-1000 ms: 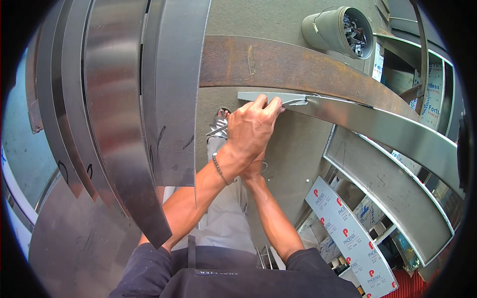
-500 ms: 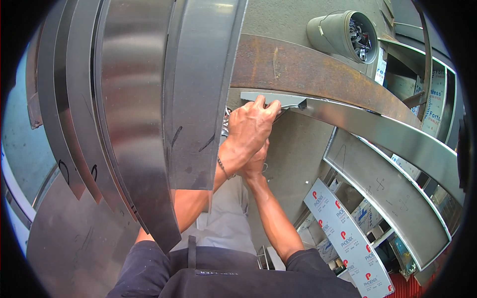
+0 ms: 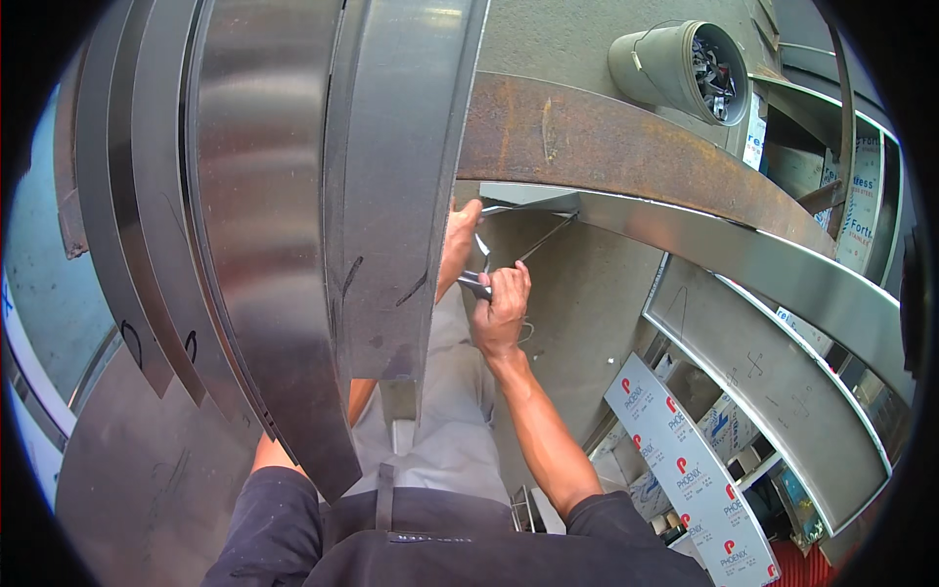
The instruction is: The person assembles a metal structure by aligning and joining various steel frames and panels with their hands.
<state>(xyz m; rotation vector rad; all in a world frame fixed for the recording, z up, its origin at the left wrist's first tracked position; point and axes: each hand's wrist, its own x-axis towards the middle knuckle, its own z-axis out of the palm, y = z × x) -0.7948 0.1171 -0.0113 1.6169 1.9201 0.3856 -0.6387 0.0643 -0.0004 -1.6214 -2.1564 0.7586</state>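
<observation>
Below a rusty beam, a long shiny metal strip (image 3: 724, 233) runs from the middle to the right. A thin, film-like shiny sheet (image 3: 550, 237) stretches from its left part down to my right hand (image 3: 504, 305). That hand is closed on the sheet, with a crumpled grey shiny part beside its fingers. My left hand (image 3: 457, 245) is higher and further left, near the strip's left end. Its visible fingers look curled, but a hanging metal panel (image 3: 386, 196) hides most of it, and what it holds cannot be made out.
Several tall metal panels (image 3: 259, 225) stand close on the left. The rusty beam (image 3: 606, 132) crosses behind the strip. A bucket of metal scraps (image 3: 675, 76) lies tilted at the back. On the right are a shallow framed metal panel (image 3: 773, 382) and a printed film-covered board (image 3: 690, 470).
My hands have moved apart: the left back behind the hanging panel, the right down toward me. The film-like sheet now stretches from the strip to my right hand.
</observation>
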